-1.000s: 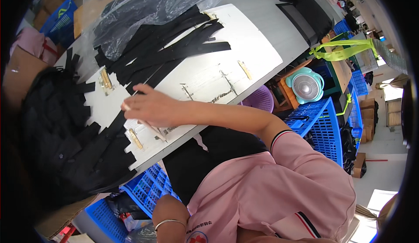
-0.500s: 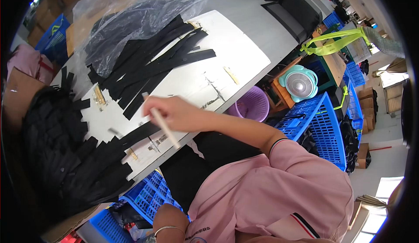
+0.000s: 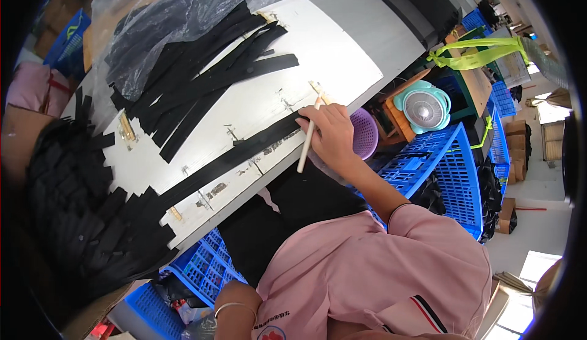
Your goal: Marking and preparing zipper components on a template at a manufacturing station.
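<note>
One hand worked a long black fabric strip [image 3: 244, 150] on the white board [image 3: 342, 53].

Right of centre, the right hand [image 3: 333, 135] pressed the strip's end flat against the board, fingers [image 3: 315, 117] curled together around a pale wooden stick [image 3: 307, 141] that pointed down past the table [image 3: 391, 28] edge, probably to keep the strip from sliding. More black strips [image 3: 202, 71] fanned across the upper left under a clear plastic sheet [image 3: 159, 10]; cut black pieces [image 3: 79, 218] heaped at left. The left hand lay out of sight at the bottom edge, only a bangled wrist showing. Blue plastic crates [image 3: 452, 169], a purple basket [image 3: 365, 133] and a teal fan [image 3: 425, 105] crowded the floor at right.
</note>
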The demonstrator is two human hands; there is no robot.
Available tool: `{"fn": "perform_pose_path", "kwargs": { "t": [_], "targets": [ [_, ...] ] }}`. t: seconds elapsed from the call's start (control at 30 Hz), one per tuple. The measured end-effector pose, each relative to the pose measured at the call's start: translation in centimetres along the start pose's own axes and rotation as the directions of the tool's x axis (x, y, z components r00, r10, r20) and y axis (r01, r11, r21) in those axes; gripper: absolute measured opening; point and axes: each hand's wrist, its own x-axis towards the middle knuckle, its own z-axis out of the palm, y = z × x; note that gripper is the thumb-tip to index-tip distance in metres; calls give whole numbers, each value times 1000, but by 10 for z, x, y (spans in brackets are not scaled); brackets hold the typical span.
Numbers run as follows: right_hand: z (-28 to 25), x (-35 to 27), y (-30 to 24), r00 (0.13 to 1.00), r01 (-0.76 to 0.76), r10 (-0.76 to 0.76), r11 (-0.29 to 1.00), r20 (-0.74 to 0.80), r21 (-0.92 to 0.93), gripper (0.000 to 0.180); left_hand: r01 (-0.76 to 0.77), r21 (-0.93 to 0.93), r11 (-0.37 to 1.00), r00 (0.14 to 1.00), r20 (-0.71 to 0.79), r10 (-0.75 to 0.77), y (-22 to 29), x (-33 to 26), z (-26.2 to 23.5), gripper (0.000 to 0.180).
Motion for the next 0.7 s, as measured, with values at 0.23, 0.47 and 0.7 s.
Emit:
{"fn": "perform_pose_path", "kwargs": {
  "t": [0.23,0.47,0.7],
  "targets": [
    [-12,-13,27,987,119,-112,992,115,-50,33,297,562,772,565,549,-616,-68,-91,17,54],
    [-17,-5,60,986,156,-156,988,54,5,27,120,741,661,324,600,-731,-100,-164,5,69],
    [-13,-6,58,988,149,-149,989,29,-8,20,129,803,583,368,507,-780,-92,-170,-29,80]
  ]
}}
